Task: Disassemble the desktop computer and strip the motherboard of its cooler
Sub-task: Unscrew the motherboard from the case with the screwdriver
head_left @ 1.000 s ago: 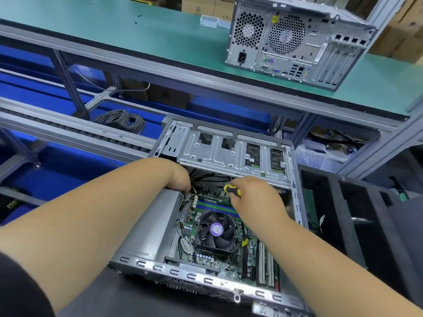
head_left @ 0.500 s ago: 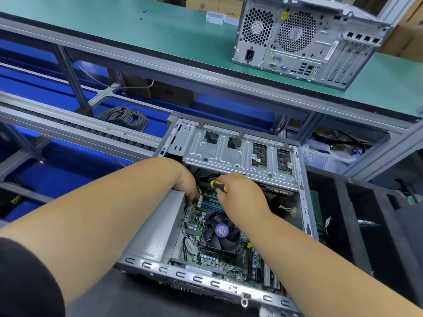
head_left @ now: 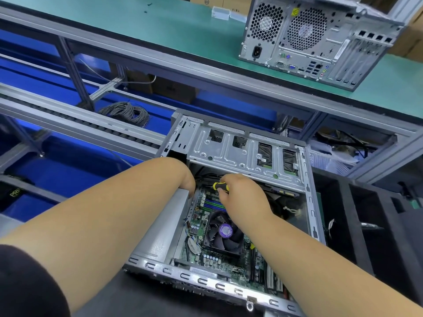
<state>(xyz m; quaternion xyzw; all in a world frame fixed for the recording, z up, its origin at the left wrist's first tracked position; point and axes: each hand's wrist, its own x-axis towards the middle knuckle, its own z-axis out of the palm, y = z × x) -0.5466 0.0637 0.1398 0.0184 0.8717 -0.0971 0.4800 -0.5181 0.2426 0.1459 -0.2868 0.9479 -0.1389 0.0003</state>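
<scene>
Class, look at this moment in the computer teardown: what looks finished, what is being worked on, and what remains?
Done: the case lies open, its side panel off, with the motherboard exposed. In hand: the right hand has its grip on a yellow-and-black screwdriver under the drive cage; the left hand reaches in beside it, fingers hidden. Left: the cooler fan is on the board, and the board is in the case.

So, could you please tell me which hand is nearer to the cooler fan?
Right. The right hand, gripping the screwdriver, is just above the cooler fan; the left hand is farther up-left.
</scene>
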